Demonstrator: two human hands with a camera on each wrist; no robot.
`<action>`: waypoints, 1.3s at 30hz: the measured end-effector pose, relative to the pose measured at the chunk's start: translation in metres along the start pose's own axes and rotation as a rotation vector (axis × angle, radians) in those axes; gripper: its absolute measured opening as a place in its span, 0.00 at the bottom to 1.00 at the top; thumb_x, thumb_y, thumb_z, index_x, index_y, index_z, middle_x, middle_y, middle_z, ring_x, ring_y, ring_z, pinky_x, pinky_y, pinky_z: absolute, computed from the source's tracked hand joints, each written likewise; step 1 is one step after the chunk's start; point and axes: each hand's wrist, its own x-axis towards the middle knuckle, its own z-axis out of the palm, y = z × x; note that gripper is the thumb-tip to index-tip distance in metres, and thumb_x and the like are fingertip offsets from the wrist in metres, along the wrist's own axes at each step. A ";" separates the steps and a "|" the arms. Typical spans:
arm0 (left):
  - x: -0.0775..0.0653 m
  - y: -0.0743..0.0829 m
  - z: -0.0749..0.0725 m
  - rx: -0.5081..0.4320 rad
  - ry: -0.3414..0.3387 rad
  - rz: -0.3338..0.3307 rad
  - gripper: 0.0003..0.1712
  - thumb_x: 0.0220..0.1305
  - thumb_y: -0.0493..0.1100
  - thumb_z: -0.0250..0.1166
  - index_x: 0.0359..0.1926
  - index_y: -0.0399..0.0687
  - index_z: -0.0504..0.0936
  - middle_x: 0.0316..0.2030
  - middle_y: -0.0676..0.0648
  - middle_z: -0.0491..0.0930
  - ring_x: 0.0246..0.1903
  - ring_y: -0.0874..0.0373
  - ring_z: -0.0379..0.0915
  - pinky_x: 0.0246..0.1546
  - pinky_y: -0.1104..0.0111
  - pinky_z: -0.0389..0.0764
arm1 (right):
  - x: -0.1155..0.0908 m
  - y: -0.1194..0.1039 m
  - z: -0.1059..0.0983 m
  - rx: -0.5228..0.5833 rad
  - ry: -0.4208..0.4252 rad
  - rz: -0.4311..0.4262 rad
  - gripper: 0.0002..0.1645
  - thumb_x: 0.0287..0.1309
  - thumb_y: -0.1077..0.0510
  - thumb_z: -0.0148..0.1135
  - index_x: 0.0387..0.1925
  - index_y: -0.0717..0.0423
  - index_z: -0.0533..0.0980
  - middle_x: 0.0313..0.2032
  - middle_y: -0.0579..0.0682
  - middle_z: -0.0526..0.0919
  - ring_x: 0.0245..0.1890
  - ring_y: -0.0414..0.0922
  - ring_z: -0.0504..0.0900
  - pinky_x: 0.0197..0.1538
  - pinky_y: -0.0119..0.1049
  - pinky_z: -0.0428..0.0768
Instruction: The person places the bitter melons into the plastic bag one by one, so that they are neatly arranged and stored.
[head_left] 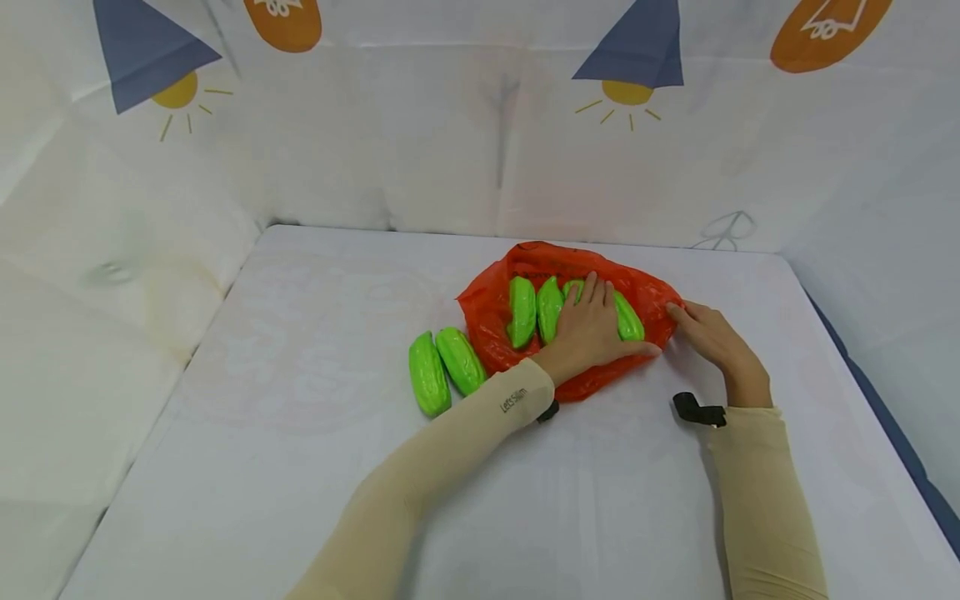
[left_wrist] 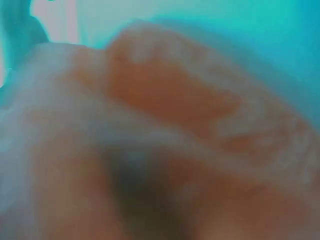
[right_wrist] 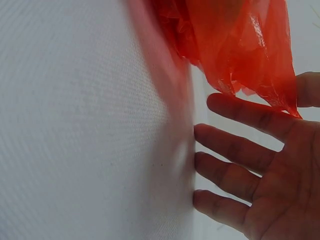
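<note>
A red plastic bag (head_left: pixel 480 304) lies spread on the table with its mouth gaping. Several bright green, elongated, ridged pieces like toy gourds (head_left: pixel 522 312) sit inside it. My left hand (head_left: pixel 592 327) reaches over the bag, fingers straight, resting on the green pieces and partly hiding them; its thumb points right along the near rim. At the bag's right edge, my right hand (head_left: pixel 712 337) pinches the plastic between thumb and index finger. In the right wrist view, its other fingers (right_wrist: pixel 227 175) stretch out beside the red plastic (right_wrist: pixel 245 45). The left wrist view is blurred.
Two more green pieces (head_left: pixel 429 375) lie side by side left of the bag, close to the left forearm. The white table (head_left: pixel 300 333) meets a pale printed cloth wall (head_left: pixel 420 150) at the back. A dark strap end (head_left: pixel 697 410) juts from the right wrist.
</note>
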 end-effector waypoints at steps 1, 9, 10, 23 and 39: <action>-0.003 -0.001 -0.004 -0.020 0.011 0.005 0.71 0.46 0.90 0.40 0.77 0.45 0.46 0.78 0.47 0.45 0.78 0.54 0.35 0.77 0.59 0.43 | 0.000 0.000 0.000 -0.002 -0.001 -0.003 0.47 0.73 0.34 0.25 0.74 0.68 0.49 0.70 0.74 0.54 0.70 0.72 0.52 0.67 0.70 0.55; -0.025 -0.011 -0.027 -0.178 0.112 0.055 0.69 0.46 0.88 0.48 0.77 0.48 0.50 0.77 0.50 0.50 0.77 0.57 0.40 0.76 0.64 0.46 | -0.002 0.001 -0.003 -0.018 -0.002 -0.013 0.47 0.73 0.34 0.25 0.73 0.68 0.50 0.70 0.74 0.55 0.69 0.72 0.53 0.67 0.70 0.56; -0.026 -0.012 -0.027 -0.190 0.110 0.059 0.68 0.47 0.88 0.48 0.77 0.48 0.50 0.77 0.50 0.50 0.77 0.57 0.40 0.76 0.65 0.46 | -0.003 0.001 -0.003 -0.014 -0.004 -0.011 0.47 0.73 0.33 0.25 0.74 0.68 0.49 0.70 0.74 0.55 0.69 0.72 0.53 0.66 0.70 0.56; -0.047 -0.035 -0.036 -0.272 0.134 0.064 0.69 0.46 0.86 0.53 0.77 0.47 0.50 0.77 0.49 0.51 0.77 0.56 0.40 0.76 0.63 0.47 | -0.003 0.003 0.000 -0.003 -0.005 -0.004 0.48 0.73 0.33 0.25 0.73 0.70 0.49 0.69 0.75 0.56 0.69 0.72 0.54 0.66 0.70 0.57; -0.085 -0.092 -0.045 -0.342 0.228 0.027 0.69 0.46 0.84 0.58 0.77 0.45 0.51 0.77 0.47 0.51 0.77 0.55 0.39 0.77 0.61 0.45 | -0.002 0.001 0.002 0.003 -0.003 -0.031 0.47 0.74 0.34 0.26 0.73 0.71 0.50 0.68 0.75 0.58 0.68 0.72 0.56 0.66 0.70 0.58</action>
